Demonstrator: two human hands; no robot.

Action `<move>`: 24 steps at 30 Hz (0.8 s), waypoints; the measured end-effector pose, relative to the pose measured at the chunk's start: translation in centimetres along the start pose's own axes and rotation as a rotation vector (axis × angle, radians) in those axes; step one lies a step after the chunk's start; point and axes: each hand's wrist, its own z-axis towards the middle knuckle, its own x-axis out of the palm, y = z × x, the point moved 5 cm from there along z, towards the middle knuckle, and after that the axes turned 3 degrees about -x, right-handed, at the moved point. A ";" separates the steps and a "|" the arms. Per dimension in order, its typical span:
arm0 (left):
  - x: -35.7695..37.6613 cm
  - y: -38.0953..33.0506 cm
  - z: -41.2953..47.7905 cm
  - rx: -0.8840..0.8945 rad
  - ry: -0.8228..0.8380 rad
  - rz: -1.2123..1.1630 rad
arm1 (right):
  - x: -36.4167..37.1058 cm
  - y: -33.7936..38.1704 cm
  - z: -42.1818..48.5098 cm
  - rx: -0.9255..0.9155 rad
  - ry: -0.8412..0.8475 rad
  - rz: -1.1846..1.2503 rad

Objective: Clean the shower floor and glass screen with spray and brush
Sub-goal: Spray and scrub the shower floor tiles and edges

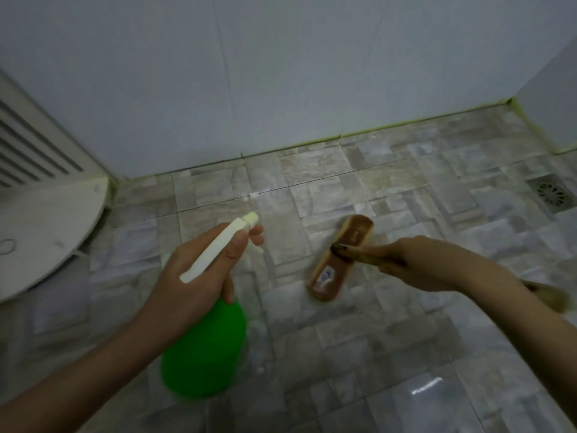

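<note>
L hand (190, 276) round green plastic spray bottle (206, 348); R hand (406, 264) on oblong wood brush (327, 276)

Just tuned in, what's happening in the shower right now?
The left hand grips a green spray bottle, nozzle aimed at the tiled floor. The right hand reaches with straight fingers across a brown scrub brush lying on the tiles, not gripping it. Whether spray is coming out cannot be seen.
</note>
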 end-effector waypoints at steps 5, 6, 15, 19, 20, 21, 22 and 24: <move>-3.5 2.1 -2.4 -0.048 -0.087 0.048 | 1.7 6.1 2.9 -0.077 -0.231 0.031; -4.1 2.5 -2.8 -0.065 -0.100 0.048 | 1.7 7.0 3.8 -0.111 -0.254 0.046; -8.7 4.0 -5.3 -0.156 -0.278 -0.006 | 0.6 12.6 3.8 -0.166 -0.069 -0.065; -9.9 3.9 -5.5 -0.143 -0.337 -0.012 | 1.5 19.3 8.4 -0.380 -0.177 -0.039; -10.2 4.0 -5.6 -0.138 -0.352 -0.006 | 1.0 19.2 8.6 -0.400 -0.139 -0.053; -10.6 4.1 -5.8 -0.137 -0.362 0.001 | 0.5 18.8 8.4 -0.410 -0.075 -0.066; -11.0 4.3 -6.0 -0.135 -0.374 0.004 | 0.0 18.1 7.9 -0.400 -0.017 -0.078; -11.9 4.7 -6.5 -0.153 -0.405 -0.014 | -0.6 17.8 7.0 -0.345 0.027 -0.115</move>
